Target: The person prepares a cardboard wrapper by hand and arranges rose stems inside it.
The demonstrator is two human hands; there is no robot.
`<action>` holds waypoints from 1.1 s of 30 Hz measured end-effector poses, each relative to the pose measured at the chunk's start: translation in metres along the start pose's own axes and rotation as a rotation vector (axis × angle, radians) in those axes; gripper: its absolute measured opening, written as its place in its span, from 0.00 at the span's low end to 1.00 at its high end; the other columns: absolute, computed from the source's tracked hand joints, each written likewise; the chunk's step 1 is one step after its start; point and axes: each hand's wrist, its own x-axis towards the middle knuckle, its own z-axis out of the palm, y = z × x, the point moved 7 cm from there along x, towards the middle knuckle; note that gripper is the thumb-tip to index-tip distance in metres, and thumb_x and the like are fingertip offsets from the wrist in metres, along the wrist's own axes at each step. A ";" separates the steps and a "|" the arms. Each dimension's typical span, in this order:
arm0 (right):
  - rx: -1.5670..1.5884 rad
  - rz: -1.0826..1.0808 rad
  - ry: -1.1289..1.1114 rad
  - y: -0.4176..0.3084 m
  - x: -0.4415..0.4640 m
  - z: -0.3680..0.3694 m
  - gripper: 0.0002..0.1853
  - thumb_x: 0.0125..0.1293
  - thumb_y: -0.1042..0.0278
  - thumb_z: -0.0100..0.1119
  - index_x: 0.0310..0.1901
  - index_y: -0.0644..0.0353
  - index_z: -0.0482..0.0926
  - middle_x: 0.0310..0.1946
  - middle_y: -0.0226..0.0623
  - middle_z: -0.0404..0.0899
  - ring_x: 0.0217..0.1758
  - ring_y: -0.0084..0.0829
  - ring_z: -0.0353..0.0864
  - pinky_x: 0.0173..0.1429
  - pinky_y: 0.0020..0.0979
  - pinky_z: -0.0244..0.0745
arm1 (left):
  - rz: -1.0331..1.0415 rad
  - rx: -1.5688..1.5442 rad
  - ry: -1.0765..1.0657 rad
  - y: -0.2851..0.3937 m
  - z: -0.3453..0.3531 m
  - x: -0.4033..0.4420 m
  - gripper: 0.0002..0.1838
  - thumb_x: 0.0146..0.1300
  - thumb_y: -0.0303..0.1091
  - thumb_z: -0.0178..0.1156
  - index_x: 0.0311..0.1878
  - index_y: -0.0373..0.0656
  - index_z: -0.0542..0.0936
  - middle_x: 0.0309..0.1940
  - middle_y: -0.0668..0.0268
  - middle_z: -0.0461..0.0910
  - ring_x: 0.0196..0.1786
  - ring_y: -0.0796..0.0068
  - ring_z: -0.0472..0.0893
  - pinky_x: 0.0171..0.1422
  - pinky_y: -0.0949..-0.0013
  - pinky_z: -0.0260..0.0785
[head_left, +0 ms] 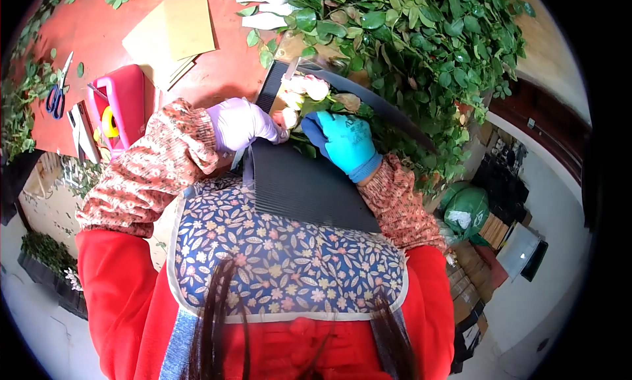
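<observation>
My left hand [240, 124], in a lilac glove, is closed at the edge of a black corrugated sheet [309, 189], its fingertips against a pink rose [288, 118]. What those fingers pinch is hidden. Just across from it, my right hand [343, 144] in a teal and dark blue glove has its fingers curled in beside the rose stems and leaves; their grip is concealed. More pale pink roses [308, 86] lie beyond both hands, between the sheet and a curved dark strip [375, 100]. The sheet's near part rests over my flowered apron [289, 261].
Leafy cut stems [421, 37] are heaped at the back right. On the red table [72, 126] lie cardboard sheets [187, 27], scissors [60, 90] and a pink tape dispenser [128, 103] with yellow tape. White mesh sleeves [266, 8] lie at the back. Boxes [471, 274] stand right.
</observation>
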 end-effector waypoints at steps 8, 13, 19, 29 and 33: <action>-0.047 0.071 -0.212 0.012 -0.009 0.028 0.11 0.65 0.53 0.61 0.37 0.52 0.80 0.23 0.39 0.80 0.24 0.41 0.81 0.28 0.42 0.74 | 0.222 0.024 0.087 0.022 -0.004 -0.001 0.14 0.61 0.22 0.57 0.45 0.49 0.87 0.40 0.55 0.86 0.44 0.59 0.86 0.49 0.64 0.76; 0.077 0.088 -0.307 0.018 -0.011 0.042 0.11 0.63 0.57 0.61 0.40 0.53 0.80 0.29 0.41 0.82 0.31 0.45 0.82 0.34 0.46 0.75 | 0.099 -0.059 0.100 0.012 0.006 -0.005 0.12 0.62 0.23 0.57 0.45 0.45 0.87 0.39 0.57 0.87 0.41 0.64 0.87 0.46 0.66 0.76; 0.186 0.089 -0.181 0.013 -0.001 0.042 0.10 0.63 0.58 0.59 0.40 0.54 0.80 0.30 0.44 0.82 0.31 0.47 0.81 0.34 0.47 0.74 | 0.021 -0.220 -0.021 0.020 0.007 -0.008 0.18 0.61 0.19 0.59 0.54 0.42 0.83 0.50 0.56 0.85 0.56 0.62 0.83 0.59 0.68 0.73; 0.133 0.046 -0.357 0.011 -0.002 0.052 0.09 0.65 0.59 0.54 0.40 0.52 0.79 0.31 0.41 0.82 0.34 0.45 0.82 0.35 0.46 0.74 | -0.048 -0.332 0.043 0.018 0.003 -0.008 0.11 0.66 0.30 0.62 0.49 0.37 0.83 0.47 0.64 0.84 0.51 0.75 0.81 0.56 0.70 0.70; 0.259 0.073 -0.321 0.018 -0.006 0.058 0.10 0.66 0.58 0.54 0.40 0.54 0.79 0.30 0.40 0.82 0.34 0.44 0.82 0.35 0.46 0.74 | 0.034 -0.172 0.056 0.041 -0.007 -0.005 0.16 0.70 0.31 0.57 0.57 0.35 0.79 0.54 0.61 0.82 0.55 0.73 0.80 0.59 0.71 0.70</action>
